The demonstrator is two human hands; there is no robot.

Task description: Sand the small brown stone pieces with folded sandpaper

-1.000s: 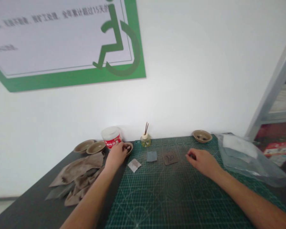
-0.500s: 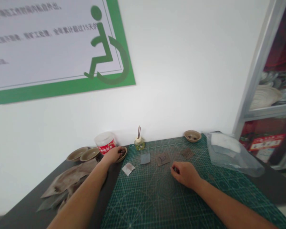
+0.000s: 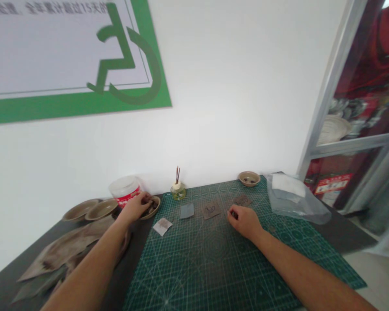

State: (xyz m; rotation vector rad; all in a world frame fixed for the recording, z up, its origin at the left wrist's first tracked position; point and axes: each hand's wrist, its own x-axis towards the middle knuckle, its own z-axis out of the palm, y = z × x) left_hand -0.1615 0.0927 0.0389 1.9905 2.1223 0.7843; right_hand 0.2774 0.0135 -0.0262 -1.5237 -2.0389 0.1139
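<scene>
My left hand [image 3: 135, 207] reaches over the left edge of a small brown bowl [image 3: 157, 209] that holds several small brown pieces [image 3: 153, 206]. Its fingers are pinched together above the pieces; what sits between the fingertips blends with the brown and is unclear. My right hand [image 3: 244, 220] is curled closed over the green cutting mat [image 3: 194, 263], just in front of a brown sandpaper square [image 3: 242, 200]. A dark spot shows inside its fingers, too small to name. Between the hands lie a brown square marked 320 [image 3: 211, 210], a grey square [image 3: 187, 211] and a whitish stained square [image 3: 162, 226].
A reed diffuser bottle [image 3: 178, 191] stands by the wall. Left are a clear plastic tub [image 3: 125, 190], two brown bowls [image 3: 81, 210] and stained cloths [image 3: 68, 244]. At the back right are another bowl with dark pieces [image 3: 249, 179] and a clear plastic bag [image 3: 298, 198].
The camera has turned right, so everything sits further left in view. My left hand has drawn back toward the bowl's left edge, uncovering more pieces. My right hand stays closed over the mat.
</scene>
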